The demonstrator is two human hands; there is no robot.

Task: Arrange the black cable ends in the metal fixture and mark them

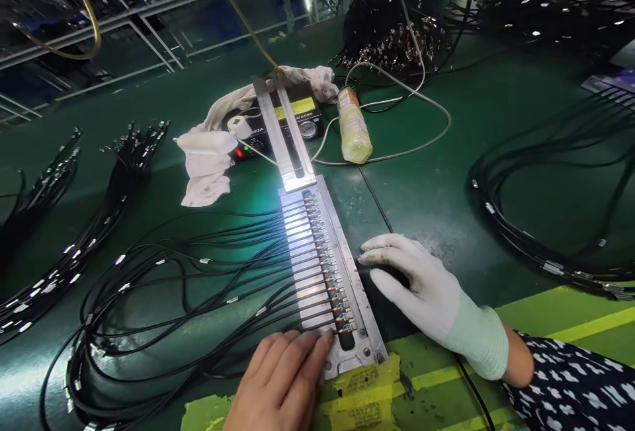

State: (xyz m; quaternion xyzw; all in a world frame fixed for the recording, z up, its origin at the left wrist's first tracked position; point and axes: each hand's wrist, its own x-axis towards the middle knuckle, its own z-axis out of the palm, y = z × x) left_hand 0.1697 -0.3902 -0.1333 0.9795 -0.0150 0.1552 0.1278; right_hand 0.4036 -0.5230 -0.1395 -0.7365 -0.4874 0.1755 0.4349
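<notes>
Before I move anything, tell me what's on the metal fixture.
Black cables lie across the metal fixture, ends over its slot. The left hand partly covers its near left corner; what's underneath can't be seen.

Fixture plate (301, 272) made of smooth, shiny metal. Cables (206, 365) sheathed in glossy black plastic. Glove (436, 299) knitted in matt cloth. Tabletop (417, 196) finished smooth, faintly glossy. Cylinder (355, 130) wrapped in crinkled, shiny film.
</notes>
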